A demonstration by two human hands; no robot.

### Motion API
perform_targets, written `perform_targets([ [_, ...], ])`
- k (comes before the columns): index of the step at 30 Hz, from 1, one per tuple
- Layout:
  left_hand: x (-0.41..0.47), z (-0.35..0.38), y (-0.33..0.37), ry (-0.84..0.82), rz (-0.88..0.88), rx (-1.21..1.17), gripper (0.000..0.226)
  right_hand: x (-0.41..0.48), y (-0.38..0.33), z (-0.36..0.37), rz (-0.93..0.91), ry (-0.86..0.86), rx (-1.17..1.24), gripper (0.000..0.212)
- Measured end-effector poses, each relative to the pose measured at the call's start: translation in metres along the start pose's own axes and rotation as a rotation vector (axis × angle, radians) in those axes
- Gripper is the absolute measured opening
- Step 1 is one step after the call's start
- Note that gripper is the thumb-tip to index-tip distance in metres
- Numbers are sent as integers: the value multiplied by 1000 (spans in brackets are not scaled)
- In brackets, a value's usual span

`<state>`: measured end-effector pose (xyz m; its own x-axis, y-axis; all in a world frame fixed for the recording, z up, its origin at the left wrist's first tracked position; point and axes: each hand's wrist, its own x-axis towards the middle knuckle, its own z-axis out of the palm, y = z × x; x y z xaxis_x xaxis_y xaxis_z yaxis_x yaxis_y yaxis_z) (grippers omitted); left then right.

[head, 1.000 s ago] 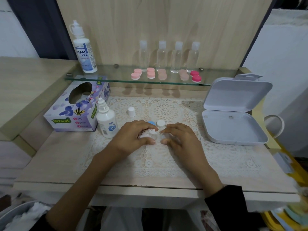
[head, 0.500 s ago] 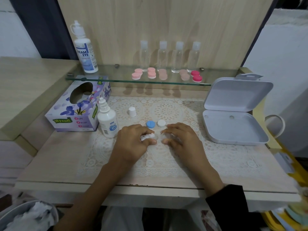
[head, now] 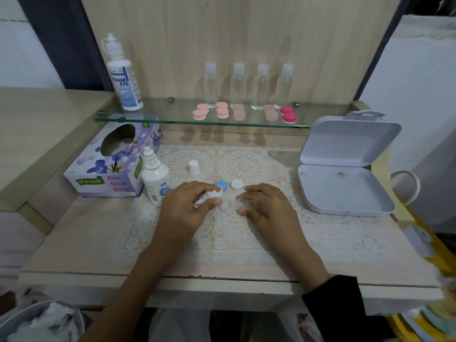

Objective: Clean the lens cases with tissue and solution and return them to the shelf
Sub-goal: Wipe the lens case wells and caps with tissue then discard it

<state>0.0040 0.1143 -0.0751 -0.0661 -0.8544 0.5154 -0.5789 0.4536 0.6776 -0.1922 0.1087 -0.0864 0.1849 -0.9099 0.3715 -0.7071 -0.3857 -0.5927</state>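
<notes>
A clear open lens case [head: 226, 205] lies on the lace mat [head: 246, 230] between my hands. My left hand [head: 183, 208] pinches a crumpled white tissue [head: 206, 197] just left of the case. My right hand [head: 265, 206] holds the case's right end with fingertips and thumb. A blue cap [head: 221, 184] and a white cap [head: 237, 184] lie just behind the case. The small solution bottle [head: 155, 180] stands uncapped to the left, its white cap [head: 194, 167] behind. Several pink and red lens cases [head: 223, 112] sit on the glass shelf [head: 172, 119].
A purple tissue box [head: 111, 164] stands at the left. An open grey box [head: 345, 169] sits at the right. A large solution bottle [head: 124, 77] and several clear bottles [head: 249, 85] stand on the shelf. A bin with used tissue [head: 42, 322] is at bottom left.
My left hand with the tissue has drawn slightly left off the case, baring the case's left cup and the blue cap. My right hand stays on the case.
</notes>
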Motion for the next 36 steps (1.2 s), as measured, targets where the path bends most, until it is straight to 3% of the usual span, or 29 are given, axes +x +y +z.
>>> perform_targets([
  [5,5,10,1,-256,339,183,27,0,-1,0,6,-15,9,35],
  [10,8,13,-1,-246,530,258,19,-1,0,0,-17,18,11,22],
  [15,10,6,-6,-302,620,293,20,-1,1,2,-12,5,-1,23],
  [29,5,-4,-7,-290,694,290,20,-1,2,1,26,-28,-3,38],
  [33,0,-11,-9,-238,601,196,14,-2,0,1,36,-7,-7,40],
  [36,-3,-12,1,-97,382,24,13,-3,-2,1,35,-10,-25,44],
])
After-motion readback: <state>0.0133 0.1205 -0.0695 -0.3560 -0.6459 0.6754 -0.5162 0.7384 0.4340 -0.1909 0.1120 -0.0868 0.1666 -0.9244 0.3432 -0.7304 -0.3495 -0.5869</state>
